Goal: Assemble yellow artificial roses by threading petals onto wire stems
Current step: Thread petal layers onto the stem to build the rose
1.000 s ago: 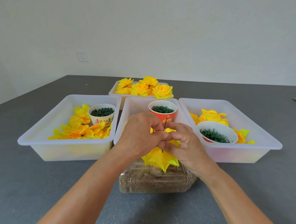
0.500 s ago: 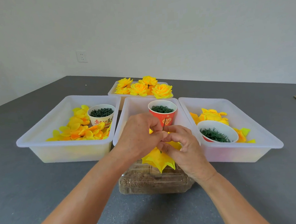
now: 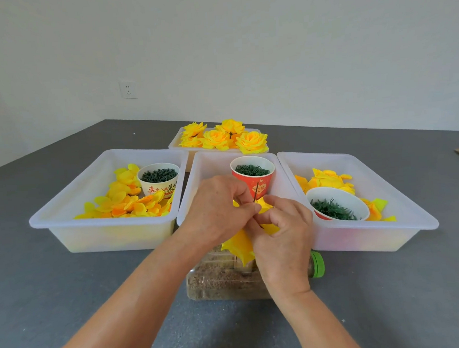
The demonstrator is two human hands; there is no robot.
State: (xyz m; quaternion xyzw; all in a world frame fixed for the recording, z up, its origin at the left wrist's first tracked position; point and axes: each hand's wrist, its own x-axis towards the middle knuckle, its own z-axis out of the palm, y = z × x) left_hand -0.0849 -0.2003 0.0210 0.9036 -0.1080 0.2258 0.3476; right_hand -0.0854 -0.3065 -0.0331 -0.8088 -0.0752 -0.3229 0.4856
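Observation:
Both hands meet over the front of the middle tray (image 3: 196, 181). My left hand (image 3: 217, 209) and my right hand (image 3: 280, 230) pinch yellow fabric petals (image 3: 239, 247) gathered on a thin dark wire stem (image 3: 256, 193), whose tip sticks up between the fingers. The petals hang below the hands; most of the stem is hidden. Finished yellow roses (image 3: 223, 138) fill the far tray. Loose yellow petals (image 3: 128, 201) lie in the left tray, and more petals (image 3: 328, 180) in the right tray.
Three cups of small green parts: a cream cup (image 3: 159, 180) in the left tray (image 3: 64, 219), a red cup (image 3: 252, 175) in the middle, a white bowl (image 3: 337, 205) in the right tray (image 3: 413, 211). A clear bottle with a green cap (image 3: 317, 264) lies under my hands.
The hands have stayed together on the flower, shifting only a little. My right hand's fingers have moved up around the petals and the wire tip shows more clearly between the fingers.

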